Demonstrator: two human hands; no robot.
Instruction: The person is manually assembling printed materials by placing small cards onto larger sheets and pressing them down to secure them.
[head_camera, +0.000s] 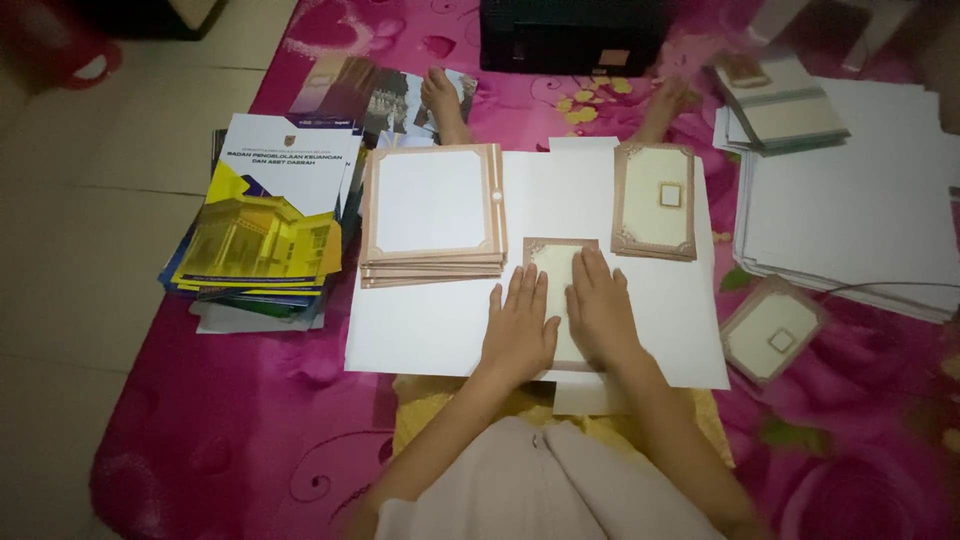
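- Our left hand (518, 328) and right hand (600, 308) lie open and flat, side by side, pinning the bordered card (556, 262) against the white sheet (430, 325), likely to keep it from sliding.
- A stack of similar cards (432, 212) sits far left, within reach.

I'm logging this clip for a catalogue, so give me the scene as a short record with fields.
left hand: flat, palm down on bordered card
right hand: flat on the same card
card rests on: large white sheet
left of hands: stack of framed cards
further left: pile of booklets
right: white paper stack
floor cover: pink floral mat
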